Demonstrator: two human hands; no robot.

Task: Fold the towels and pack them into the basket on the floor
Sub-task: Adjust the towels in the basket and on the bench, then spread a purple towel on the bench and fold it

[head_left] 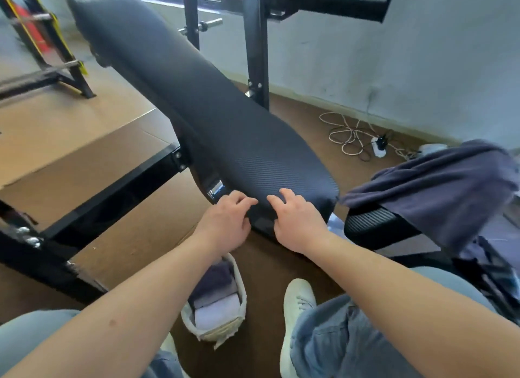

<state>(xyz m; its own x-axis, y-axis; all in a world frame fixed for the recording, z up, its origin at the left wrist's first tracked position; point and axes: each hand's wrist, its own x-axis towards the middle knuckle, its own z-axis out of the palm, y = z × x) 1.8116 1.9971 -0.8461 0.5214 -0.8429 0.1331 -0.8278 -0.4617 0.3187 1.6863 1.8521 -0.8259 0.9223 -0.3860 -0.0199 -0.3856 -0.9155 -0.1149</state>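
Note:
A small pale basket [240, 320] stands on the floor between my legs, holding folded towels [216, 301] in purple and white. A dark blue-grey towel [439, 186] lies unfolded, draped over a black chair arm at the right. My left hand [226, 223] and my right hand [295, 221] rest side by side on the near end of a black padded bench [197, 102]. Both hands have fingers loosely spread and hold nothing.
The bench's black steel frame [112, 189] runs left across the tan floor mat. Black uprights [256, 45] stand behind the bench by the wall. A white cable and power strip [377, 147] lie on the brown floor. My white shoe [295, 307] is beside the basket.

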